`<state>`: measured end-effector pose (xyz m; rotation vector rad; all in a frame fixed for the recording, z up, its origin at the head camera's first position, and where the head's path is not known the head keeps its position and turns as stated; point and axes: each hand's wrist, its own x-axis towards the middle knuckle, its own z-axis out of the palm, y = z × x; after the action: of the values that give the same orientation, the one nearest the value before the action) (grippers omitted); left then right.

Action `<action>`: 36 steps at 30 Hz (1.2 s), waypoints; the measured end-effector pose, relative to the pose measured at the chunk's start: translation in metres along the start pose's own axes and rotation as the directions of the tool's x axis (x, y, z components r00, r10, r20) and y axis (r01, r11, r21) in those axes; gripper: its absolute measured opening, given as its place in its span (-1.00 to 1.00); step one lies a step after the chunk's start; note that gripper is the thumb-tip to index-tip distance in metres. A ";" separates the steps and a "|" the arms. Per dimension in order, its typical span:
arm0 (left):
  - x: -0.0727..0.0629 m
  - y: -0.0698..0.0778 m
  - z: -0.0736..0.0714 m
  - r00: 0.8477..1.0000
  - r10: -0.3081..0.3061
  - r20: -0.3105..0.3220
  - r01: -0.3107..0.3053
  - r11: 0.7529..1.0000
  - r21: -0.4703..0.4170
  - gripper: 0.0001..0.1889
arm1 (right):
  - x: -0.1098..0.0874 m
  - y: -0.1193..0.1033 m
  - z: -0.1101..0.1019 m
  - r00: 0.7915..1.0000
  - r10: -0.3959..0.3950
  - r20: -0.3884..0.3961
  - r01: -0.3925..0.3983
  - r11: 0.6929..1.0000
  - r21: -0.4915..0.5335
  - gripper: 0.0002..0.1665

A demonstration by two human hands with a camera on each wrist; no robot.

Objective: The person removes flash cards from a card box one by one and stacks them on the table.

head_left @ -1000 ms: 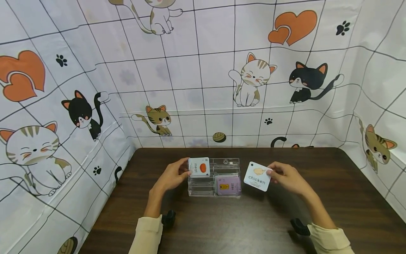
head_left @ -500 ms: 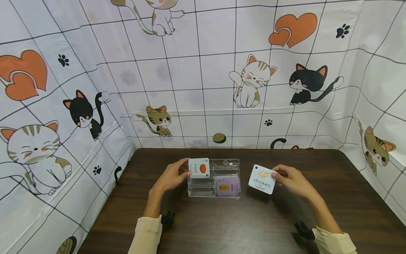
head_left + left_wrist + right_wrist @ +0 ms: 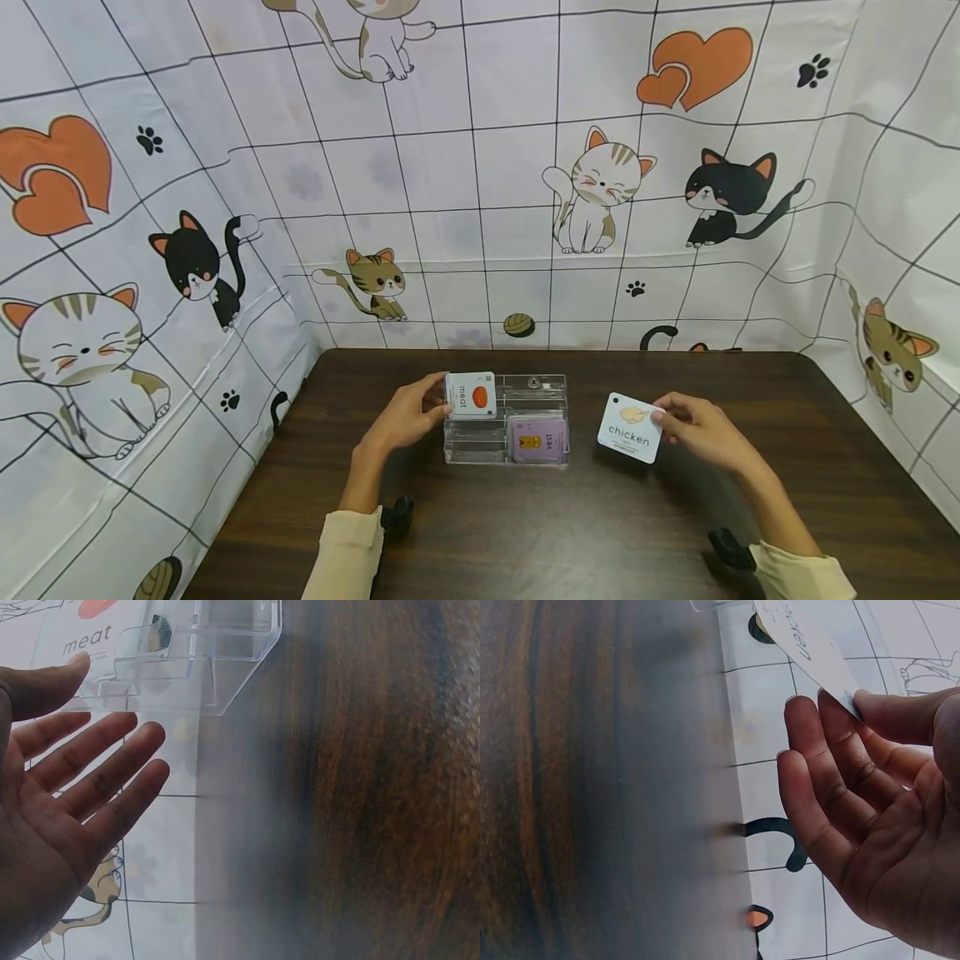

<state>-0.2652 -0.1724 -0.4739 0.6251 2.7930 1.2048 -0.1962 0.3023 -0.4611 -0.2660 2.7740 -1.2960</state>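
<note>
In the head view my left hand [image 3: 408, 414] is at the left edge of a clear plastic card holder [image 3: 476, 452]. Its thumb touches the white "meat" flashcard [image 3: 470, 395] in the upper left slot; in the left wrist view the other fingers [image 3: 112, 776] are spread and fairly straight beside the holder. Thumb and fingertips of my right hand [image 3: 705, 429] pinch the corner of a white "chicken" flashcard [image 3: 628, 427], raised over the table to the right of the holder. A purple "vest" flashcard [image 3: 539, 439] occupies the lower right slot.
Everything is on a dark wood table [image 3: 525, 533]. White cloth with cat drawings [image 3: 517, 183] hangs behind and along both sides. Black wrist straps [image 3: 731, 550] show on both arms, by cream sleeves.
My right hand has drawn the "chicken" card to the right and slightly down, farther from the holder. The left hand keeps its place at the "meat" card.
</note>
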 end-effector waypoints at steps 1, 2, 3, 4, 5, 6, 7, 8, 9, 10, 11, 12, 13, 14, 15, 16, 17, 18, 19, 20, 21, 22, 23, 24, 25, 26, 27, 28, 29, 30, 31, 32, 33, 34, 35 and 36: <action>0.000 0.000 0.000 1.000 -0.001 0.000 0.001 1.000 0.000 -0.35 | 0.000 0.000 0.000 1.000 0.002 0.002 -0.002 1.000 0.001 -0.73; 0.000 0.000 0.000 1.000 -0.001 -0.001 0.001 1.000 0.001 -0.35 | 0.000 0.000 0.000 1.000 0.003 0.005 -0.003 1.000 0.001 -0.72; 0.000 0.000 0.000 1.000 -0.001 -0.001 0.001 1.000 0.002 -0.35 | 0.000 0.000 0.001 1.000 0.005 0.008 -0.005 1.000 0.002 -0.72; 0.000 0.000 0.000 1.000 0.000 0.001 0.000 1.000 0.001 -0.35 | 0.000 0.000 0.001 1.000 0.005 0.011 -0.005 1.000 0.002 -0.72; 0.000 0.000 0.000 1.000 0.001 0.001 -0.001 1.000 0.002 -0.35 | 0.000 -0.001 0.001 1.000 0.005 0.014 -0.005 1.000 0.001 -0.72; 0.000 0.000 -0.001 1.000 0.001 0.001 -0.001 1.000 0.002 -0.35 | 0.000 -0.001 0.001 1.000 0.005 0.016 -0.005 1.000 -0.002 -0.72; 0.000 0.000 -0.001 1.000 0.000 0.001 0.000 1.000 0.002 -0.35 | 0.000 -0.001 0.002 1.000 0.006 0.016 -0.006 1.000 -0.001 -0.72; 0.000 0.000 -0.001 1.000 0.000 0.001 0.000 1.000 0.001 -0.35 | 0.000 -0.001 0.002 1.000 0.004 0.017 -0.004 1.000 -0.004 -0.72; 0.000 0.000 -0.001 1.000 -0.001 0.002 0.001 1.000 0.000 -0.35 | 0.000 0.000 0.002 1.000 0.003 0.019 -0.003 1.000 -0.004 -0.72; 0.001 0.000 -0.001 1.000 -0.003 0.001 0.003 1.000 0.000 -0.34 | 0.000 0.000 0.002 1.000 0.005 0.021 -0.005 1.000 -0.002 -0.72; 0.001 0.000 -0.001 1.000 -0.004 0.000 0.004 1.000 0.001 -0.35 | 0.001 0.000 0.002 1.000 0.006 0.025 -0.006 1.000 -0.003 -0.72; 0.001 0.000 0.000 1.000 -0.006 0.000 0.006 1.000 -0.001 -0.34 | 0.001 0.001 0.003 1.000 0.007 0.028 -0.007 1.000 -0.002 -0.72; 0.001 0.000 0.000 1.000 -0.006 0.001 0.006 1.000 -0.002 -0.34 | 0.001 0.001 0.003 0.999 0.007 0.032 -0.007 1.000 -0.002 -0.72; 0.001 0.000 0.000 1.000 -0.007 0.001 0.007 1.000 -0.003 -0.34 | 0.001 0.002 0.003 0.999 0.008 0.036 -0.008 1.000 -0.006 -0.72; 0.001 0.000 0.000 1.000 -0.006 0.001 0.006 1.000 -0.003 -0.34 | 0.001 0.003 0.003 0.999 0.010 0.039 -0.010 1.000 -0.008 -0.72; 0.001 0.000 0.000 1.000 -0.006 0.002 0.006 1.000 -0.005 -0.34 | 0.001 0.004 0.004 0.999 0.013 0.040 -0.012 1.000 -0.009 -0.72; 0.001 0.000 0.000 1.000 -0.006 0.003 0.006 1.000 -0.006 -0.34 | 0.002 0.005 0.004 0.999 0.012 0.041 -0.011 1.000 -0.013 -0.72; 0.001 0.000 0.000 1.000 -0.005 0.003 0.005 1.000 -0.007 -0.35 | 0.002 0.006 0.005 0.999 0.012 0.041 -0.012 1.000 -0.014 -0.72; 0.001 0.000 -0.001 1.000 -0.004 0.003 0.004 1.000 -0.008 -0.35 | 0.002 0.007 0.005 0.999 0.011 0.041 -0.010 1.000 -0.018 -0.72; 0.001 0.000 -0.001 1.000 -0.004 0.002 0.004 1.000 -0.008 -0.35 | 0.003 0.008 0.005 0.999 0.010 0.041 -0.009 1.000 -0.019 -0.72; 0.001 -0.001 -0.001 1.000 -0.003 0.001 0.003 1.000 -0.009 -0.35 | 0.003 0.009 0.006 0.999 0.009 0.043 -0.008 1.000 -0.018 -0.72; 0.001 -0.001 0.000 1.000 -0.003 0.000 0.003 1.000 -0.009 -0.35 | 0.003 0.010 0.007 0.999 0.010 0.043 -0.009 1.000 -0.016 -0.72; 0.001 0.000 0.000 1.000 -0.002 -0.001 0.002 1.000 -0.009 -0.35 | 0.003 0.010 0.007 0.999 0.009 0.044 -0.008 1.000 -0.014 -0.72; 0.001 0.000 0.000 1.000 -0.002 -0.002 0.002 1.000 -0.009 -0.36 | 0.004 0.011 0.008 0.999 0.007 0.046 -0.007 1.000 -0.013 -0.72; 0.001 -0.001 0.000 1.000 -0.002 -0.002 0.002 1.000 -0.008 -0.36 | 0.004 0.011 0.008 0.999 0.006 0.047 -0.005 1.000 -0.012 -0.73; 0.001 -0.001 0.000 1.000 -0.001 -0.003 0.001 1.000 -0.008 -0.36 | 0.004 0.011 0.008 0.999 0.006 0.048 -0.005 1.000 -0.010 -0.73; 0.001 -0.001 0.000 1.000 0.000 -0.003 0.000 1.000 -0.006 -0.36 | 0.004 0.011 0.009 0.999 0.007 0.048 -0.006 1.000 -0.010 -0.73; 0.001 -0.001 0.000 1.000 0.001 -0.003 -0.001 1.000 -0.006 -0.36 | 0.004 0.011 0.009 0.999 0.008 0.048 -0.007 1.000 -0.011 -0.73; 0.001 -0.001 0.000 1.000 0.001 -0.003 -0.001 1.000 -0.004 -0.36 | 0.004 0.011 0.009 0.999 0.010 0.048 -0.010 1.000 -0.011 -0.74; 0.001 -0.001 0.000 1.000 0.002 -0.003 -0.002 1.000 -0.001 -0.36 | 0.004 0.012 0.009 0.999 0.008 0.050 -0.007 1.000 -0.015 -0.74; 0.001 -0.002 0.000 1.000 0.002 -0.002 -0.002 1.000 0.001 -0.36 | 0.004 0.012 0.009 0.999 0.007 0.052 -0.006 1.000 -0.017 -0.74; 0.001 -0.002 0.000 1.000 0.001 -0.001 -0.001 1.000 0.002 -0.36 | 0.004 0.012 0.009 0.998 0.007 0.055 -0.006 1.000 -0.020 -0.74; 0.001 -0.002 0.000 1.000 0.000 -0.001 0.000 1.000 0.003 -0.35 | 0.004 0.012 0.009 0.998 0.009 0.056 -0.008 1.000 -0.022 -0.74; 0.001 -0.002 0.000 1.000 -0.001 -0.001 0.001 1.000 0.005 -0.35 | 0.004 0.012 0.009 0.998 0.011 0.060 -0.010 1.000 -0.024 -0.74; 0.001 -0.002 0.000 1.000 -0.002 0.000 0.002 1.000 0.006 -0.35 | 0.004 0.012 0.008 0.998 0.012 0.064 -0.011 1.000 -0.025 -0.74; 0.001 -0.002 0.000 1.000 -0.003 0.000 0.003 1.000 0.007 -0.35 | 0.004 0.012 0.008 0.998 0.013 0.069 -0.011 1.000 -0.026 -0.74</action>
<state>-0.2669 -0.1734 -0.4748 0.6219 2.7983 1.1948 -0.2003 0.3030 -0.4759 -0.2895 2.7324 -1.2250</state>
